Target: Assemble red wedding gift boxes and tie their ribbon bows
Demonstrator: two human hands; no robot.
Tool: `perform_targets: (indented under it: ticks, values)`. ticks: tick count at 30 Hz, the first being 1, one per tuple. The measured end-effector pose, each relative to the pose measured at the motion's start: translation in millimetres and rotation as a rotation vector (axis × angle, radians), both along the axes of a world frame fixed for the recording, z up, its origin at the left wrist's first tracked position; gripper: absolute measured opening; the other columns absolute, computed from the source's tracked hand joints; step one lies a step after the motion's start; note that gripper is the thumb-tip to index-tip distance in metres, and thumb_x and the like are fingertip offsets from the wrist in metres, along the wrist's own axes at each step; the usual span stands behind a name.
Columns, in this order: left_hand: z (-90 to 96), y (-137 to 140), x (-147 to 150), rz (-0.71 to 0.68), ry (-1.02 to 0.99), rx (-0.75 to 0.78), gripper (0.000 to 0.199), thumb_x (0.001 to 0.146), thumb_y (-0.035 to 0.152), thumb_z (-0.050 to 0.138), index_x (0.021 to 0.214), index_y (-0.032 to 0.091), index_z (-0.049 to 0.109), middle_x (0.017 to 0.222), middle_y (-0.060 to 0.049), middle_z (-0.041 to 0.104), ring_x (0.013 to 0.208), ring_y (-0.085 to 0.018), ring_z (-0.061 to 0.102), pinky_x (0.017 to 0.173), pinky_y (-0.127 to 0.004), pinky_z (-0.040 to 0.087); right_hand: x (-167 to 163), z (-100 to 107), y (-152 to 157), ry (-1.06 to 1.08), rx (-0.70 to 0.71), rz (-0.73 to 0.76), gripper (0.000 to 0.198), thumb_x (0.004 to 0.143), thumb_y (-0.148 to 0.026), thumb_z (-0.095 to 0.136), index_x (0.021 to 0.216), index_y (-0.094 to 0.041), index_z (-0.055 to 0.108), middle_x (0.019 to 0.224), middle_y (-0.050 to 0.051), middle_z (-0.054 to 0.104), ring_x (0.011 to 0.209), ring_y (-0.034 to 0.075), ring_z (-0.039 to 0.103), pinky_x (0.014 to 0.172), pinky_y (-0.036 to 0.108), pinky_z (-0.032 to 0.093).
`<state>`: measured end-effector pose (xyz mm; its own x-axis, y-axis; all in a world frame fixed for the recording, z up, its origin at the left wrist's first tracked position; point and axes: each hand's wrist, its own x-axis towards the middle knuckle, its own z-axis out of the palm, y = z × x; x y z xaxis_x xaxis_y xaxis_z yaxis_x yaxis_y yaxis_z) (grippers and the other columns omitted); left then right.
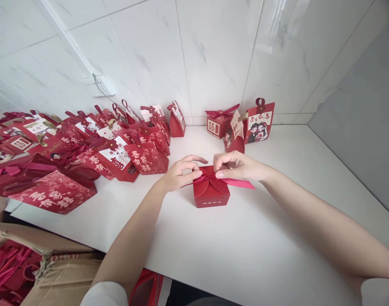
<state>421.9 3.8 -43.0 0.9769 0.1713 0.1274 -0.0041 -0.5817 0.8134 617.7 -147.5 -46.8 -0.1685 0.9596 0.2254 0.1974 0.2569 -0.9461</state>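
A small red gift box (211, 196) with curved top flaps stands upright on the white table (245, 255) in front of me. Across its top runs a dark pink ribbon (241, 183), its right tail sticking out beyond the box. My left hand (183, 173) pinches the ribbon at the top left of the box, forefinger extended above. On the other side my right hand (235, 165) has thumb and fingers closed on the ribbon near its middle. The exact shape of the knot is hidden between the fingertips.
Several finished-looking red gift boxes (146, 158) crowd the table's left side. Beyond my right hand, by the tiled wall (213, 55), are a ribboned box (216, 126) and a box with a cartoon couple (260, 123). A cardboard carton (67, 280) holding red pieces stands at lower left.
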Motion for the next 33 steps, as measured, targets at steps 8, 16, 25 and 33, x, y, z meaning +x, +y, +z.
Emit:
perform_targets:
  ticks: [8,16,25,33]
  values:
    - [-3.1,-9,6,0.002,0.013,-0.082,0.033,0.092,0.040,0.051,0.069,0.016,0.056,0.129,-0.009,0.057,0.113,-0.021,0.055,0.098,-0.035,0.042,1,-10,4,0.149,0.014,0.059,0.024,0.077,-0.033,0.076,0.077,-0.017,0.059,0.080,0.000,0.054,0.074,0.013,0.051,0.067,0.027,0.043]
    - [-2.8,-10,7,0.033,-0.001,-0.062,0.035,0.093,0.043,0.048,0.071,0.016,0.054,0.126,-0.010,0.058,0.113,-0.022,0.055,0.095,-0.035,0.043,-1,-12,3,0.193,0.034,0.078,0.024,0.081,-0.034,0.074,0.078,-0.017,0.057,0.077,-0.001,0.052,0.068,0.011,0.046,0.061,0.025,0.039]
    - [-5.6,-6,5,0.078,-0.042,-0.172,0.040,0.091,0.047,0.052,0.066,0.015,0.053,0.126,-0.011,0.057,0.103,-0.021,0.058,0.084,-0.031,0.047,0,-6,2,0.007,-0.047,-0.032,0.041,0.086,-0.048,0.065,0.065,-0.018,0.045,0.061,-0.005,0.038,0.055,0.008,0.030,0.051,0.024,0.025]
    - [-9.7,-2,6,0.041,0.007,-0.251,0.038,0.090,0.044,0.054,0.069,0.014,0.060,0.126,-0.011,0.057,0.111,-0.021,0.056,0.093,-0.033,0.046,14,-2,-1,-0.173,-0.123,-0.068,0.040,0.084,-0.052,0.064,0.069,-0.016,0.059,0.056,-0.005,0.039,0.051,0.007,0.030,0.047,0.024,0.023]
